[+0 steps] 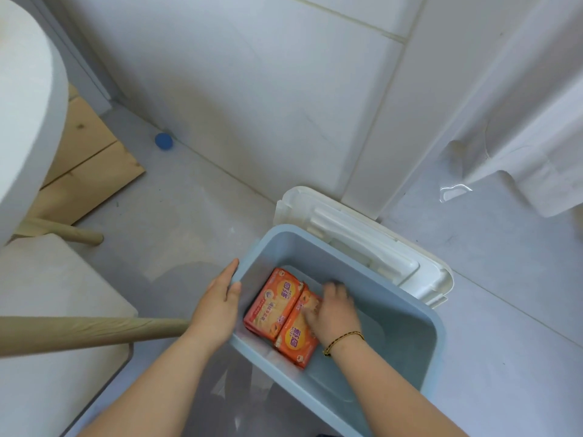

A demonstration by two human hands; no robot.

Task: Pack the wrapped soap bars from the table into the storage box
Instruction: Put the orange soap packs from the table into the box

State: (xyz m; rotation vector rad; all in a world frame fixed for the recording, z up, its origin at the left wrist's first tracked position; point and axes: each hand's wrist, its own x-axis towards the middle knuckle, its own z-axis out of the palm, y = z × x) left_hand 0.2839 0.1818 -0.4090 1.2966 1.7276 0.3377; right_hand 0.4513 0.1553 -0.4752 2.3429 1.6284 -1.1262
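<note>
The left hand grips the storage box by its left rim, thumb inside. The right hand, blurred, lies on the righter of two wrapped soap bars on the box floor, and I cannot tell whether it grasps. Both bars point away from the person, with bare floor to their right.

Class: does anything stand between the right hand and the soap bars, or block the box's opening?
Nothing visible does. The white plastic lid lies behind the blue plastic storage box, and the right hand rests on an orange wrapped soap bar inside.
</note>
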